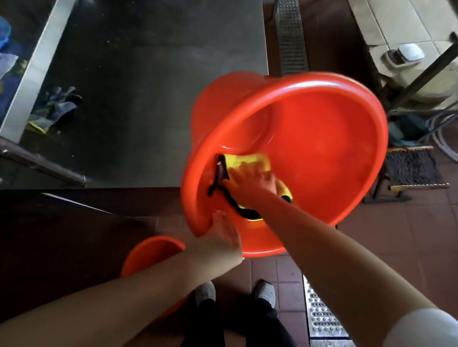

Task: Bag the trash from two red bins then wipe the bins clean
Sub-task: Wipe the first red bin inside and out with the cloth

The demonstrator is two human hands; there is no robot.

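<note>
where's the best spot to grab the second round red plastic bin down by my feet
Judging from the little that shows, take the second round red plastic bin by its rolled rim, from above. It stands mouth-up on the floor under the left forearm, so the rim is the nearest edge, and the left hand already holds the tilted bin that way.

cloth inside tilted bin, second bin below-left (perhaps floor-level)
</note>
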